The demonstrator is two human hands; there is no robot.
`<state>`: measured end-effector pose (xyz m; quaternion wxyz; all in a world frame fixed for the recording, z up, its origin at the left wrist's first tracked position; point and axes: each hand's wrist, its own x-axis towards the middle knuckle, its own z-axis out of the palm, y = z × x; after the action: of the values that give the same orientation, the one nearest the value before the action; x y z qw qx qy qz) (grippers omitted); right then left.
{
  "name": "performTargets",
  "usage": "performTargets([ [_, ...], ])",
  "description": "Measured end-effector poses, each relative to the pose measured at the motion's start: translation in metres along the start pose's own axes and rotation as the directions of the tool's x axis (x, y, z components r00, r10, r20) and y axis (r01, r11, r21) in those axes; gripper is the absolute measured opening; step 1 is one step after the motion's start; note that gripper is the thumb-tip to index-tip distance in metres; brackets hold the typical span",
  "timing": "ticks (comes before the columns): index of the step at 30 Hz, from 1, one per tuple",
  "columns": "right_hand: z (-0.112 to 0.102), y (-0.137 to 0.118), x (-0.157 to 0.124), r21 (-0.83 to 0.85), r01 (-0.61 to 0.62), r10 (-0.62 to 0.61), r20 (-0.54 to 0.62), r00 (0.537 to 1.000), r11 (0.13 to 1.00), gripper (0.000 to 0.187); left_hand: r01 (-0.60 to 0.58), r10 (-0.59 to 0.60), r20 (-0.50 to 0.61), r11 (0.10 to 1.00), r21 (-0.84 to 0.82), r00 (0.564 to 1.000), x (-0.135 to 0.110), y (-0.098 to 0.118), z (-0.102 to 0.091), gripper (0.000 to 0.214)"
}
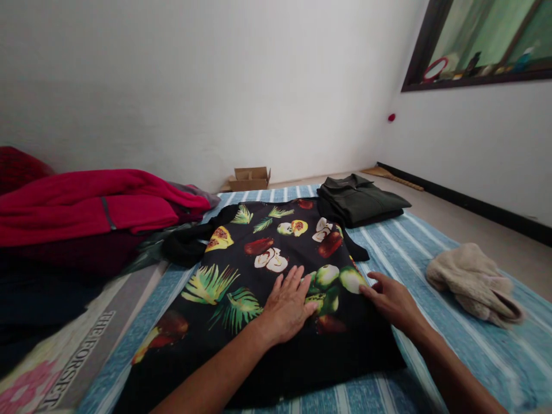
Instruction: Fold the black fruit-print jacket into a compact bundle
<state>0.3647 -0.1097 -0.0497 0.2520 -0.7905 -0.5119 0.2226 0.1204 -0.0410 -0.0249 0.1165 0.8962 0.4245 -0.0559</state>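
A black short-sleeved top (pixel 259 293) with a print of fruit and green leaves lies spread out in front of me. My left hand (pixel 287 310) rests flat on its middle, fingers stretched out over the print. At the garment's right side edge is my right hand (pixel 390 302), its thumb touching the fabric by a green fruit. The thumb and forefinger of that hand stand apart, and its other fingers are partly hidden. One dark sleeve lies bunched at the left; the right one is spread out beside the body of the top.
The top lies on a blue and white striped sheet (pixel 431 253). Folded dark green clothing (pixel 362 198) sits at the back right, and a beige crumpled garment (pixel 472 282) lies at the right. Pink clothing (pixel 86 201) is heaped at the left. A cardboard box (pixel 249 179) stands by the wall.
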Motion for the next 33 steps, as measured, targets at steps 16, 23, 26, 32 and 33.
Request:
performTargets([
  [16,-0.003,0.011,-0.024,0.504,-0.149,-0.02,0.315,0.949,0.851,0.042,-0.035,0.036,-0.064,0.999,0.016,0.997,0.01,0.002,0.031,0.063],
  [23,0.005,0.015,-0.021,0.45,-0.193,0.024,0.355,0.935,0.872,0.036,-0.054,0.053,-0.114,0.999,-0.009,0.992,0.009,-0.002,0.042,0.065],
  [26,0.006,0.016,-0.019,0.407,-0.181,0.032,0.346,0.938,0.895,0.037,-0.058,0.055,-0.113,0.998,-0.029,0.992,0.007,-0.001,0.041,0.065],
  [32,0.008,0.022,-0.017,0.325,-0.121,0.012,0.316,0.949,0.938,0.037,-0.048,0.039,-0.102,0.995,-0.082,0.994,0.004,0.002,0.036,0.063],
  [33,0.009,0.024,-0.017,0.32,-0.11,0.004,0.313,0.95,0.941,0.037,-0.045,0.036,-0.097,0.995,-0.091,0.995,0.004,0.003,0.034,0.062],
])
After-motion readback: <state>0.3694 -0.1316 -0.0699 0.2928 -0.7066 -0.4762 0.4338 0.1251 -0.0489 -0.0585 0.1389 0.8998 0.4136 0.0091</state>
